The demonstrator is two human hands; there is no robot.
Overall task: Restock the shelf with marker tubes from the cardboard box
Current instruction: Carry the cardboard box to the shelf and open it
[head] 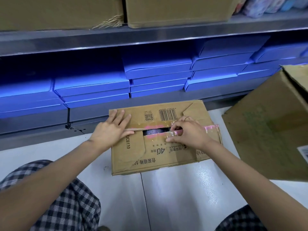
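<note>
A flat cardboard box [166, 152] lies on the white floor in front of the low shelf [93, 117]. Its top flaps are parted along the middle seam, and a dark round item [154, 131] shows through the gap. My left hand [111, 130] lies flat with fingers spread on the far-left flap, pressing it down. My right hand [188, 133] pinches the clear packing tape [211, 129] at the seam; a loose strip of it sticks out to the right. No marker tubes can be made out clearly.
Stacks of blue flat boxes [158, 77] fill the bottom shelf. Brown cartons [175, 10] sit on the shelf above. A larger cardboard box [270, 124] stands at the right on the floor. My checked trouser knees [55, 197] frame the lower corners.
</note>
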